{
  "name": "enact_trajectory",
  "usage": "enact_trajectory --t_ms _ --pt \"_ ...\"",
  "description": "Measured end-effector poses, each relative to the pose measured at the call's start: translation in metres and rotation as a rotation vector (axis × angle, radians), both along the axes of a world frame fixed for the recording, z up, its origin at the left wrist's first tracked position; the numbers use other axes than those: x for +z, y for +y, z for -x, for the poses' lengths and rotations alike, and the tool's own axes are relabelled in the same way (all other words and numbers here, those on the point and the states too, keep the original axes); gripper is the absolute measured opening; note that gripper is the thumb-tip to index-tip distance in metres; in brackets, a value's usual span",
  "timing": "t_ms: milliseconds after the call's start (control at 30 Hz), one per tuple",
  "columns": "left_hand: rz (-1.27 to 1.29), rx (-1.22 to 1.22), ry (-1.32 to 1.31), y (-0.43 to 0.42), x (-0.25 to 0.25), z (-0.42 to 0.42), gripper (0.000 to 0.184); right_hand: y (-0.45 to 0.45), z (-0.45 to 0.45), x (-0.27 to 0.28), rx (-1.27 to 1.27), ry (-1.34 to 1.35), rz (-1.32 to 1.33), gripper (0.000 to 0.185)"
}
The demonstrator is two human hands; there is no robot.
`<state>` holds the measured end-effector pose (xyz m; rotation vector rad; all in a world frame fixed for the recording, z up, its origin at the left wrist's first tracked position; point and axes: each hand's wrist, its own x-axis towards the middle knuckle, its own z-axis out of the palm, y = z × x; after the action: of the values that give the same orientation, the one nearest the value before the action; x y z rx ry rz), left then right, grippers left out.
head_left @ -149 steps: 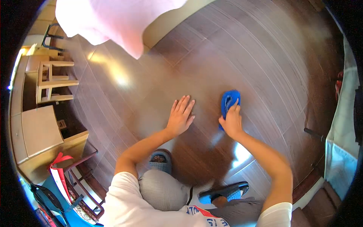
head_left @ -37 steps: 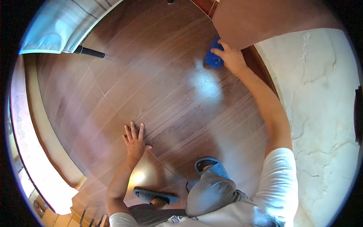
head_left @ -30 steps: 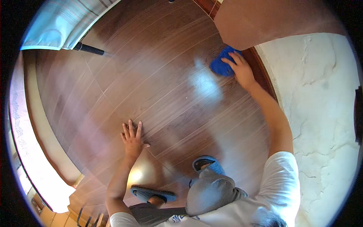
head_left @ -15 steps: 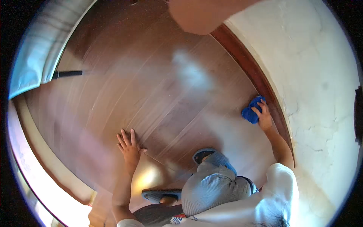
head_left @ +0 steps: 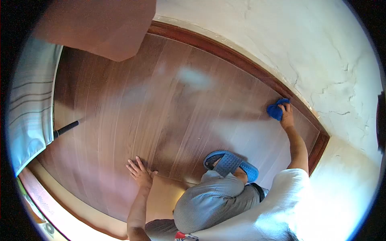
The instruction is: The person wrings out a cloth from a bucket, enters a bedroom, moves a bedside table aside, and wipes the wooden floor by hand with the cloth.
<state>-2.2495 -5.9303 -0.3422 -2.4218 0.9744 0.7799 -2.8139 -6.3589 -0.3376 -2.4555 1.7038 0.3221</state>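
Observation:
A blue cloth [head_left: 275, 111] is bunched under my right hand [head_left: 286, 116], whose fingers curl over it. Cloth and hand are low by the wall, where the wooden floor [head_left: 161, 108] meets the dark red-brown baseboard [head_left: 225, 50]. My left hand [head_left: 141, 175] rests flat on the floorboards with its fingers spread, holding nothing. Between the two hands, closer to my body, is my foot in a blue slipper [head_left: 231, 163], below my bent knee in grey trousers.
A cracked white wall [head_left: 321, 72] runs along the right. A brown panel [head_left: 100, 28] juts in at the top left. Striped hanging fabric [head_left: 32, 100] is at the left, with a black rod-like thing [head_left: 66, 129] sticking out beneath it onto the floor.
The view has turned, so the wall, panel and fabric sit differently in it. My right hand still grips the cloth beside the baseboard. The left hand remains flat on the floor.

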Motion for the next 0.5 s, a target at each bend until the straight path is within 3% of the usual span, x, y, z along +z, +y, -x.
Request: enact_trajectory --t_ms 267,433,500 --pt "-0.005 -0.023 0.029 -0.002 0.008 0.004 0.129 0.051 -0.003 -0.006 -0.612 0.042 0.018 0.061" --pt "0.008 -0.004 0.027 0.0 0.004 0.004 0.129 0.077 -0.067 -0.021 -0.813 -0.122 -0.169 0.062" --pt "0.008 0.011 0.035 0.002 0.004 0.003 0.128 0.088 -0.131 -0.008 -0.722 -0.28 -0.256 0.063"
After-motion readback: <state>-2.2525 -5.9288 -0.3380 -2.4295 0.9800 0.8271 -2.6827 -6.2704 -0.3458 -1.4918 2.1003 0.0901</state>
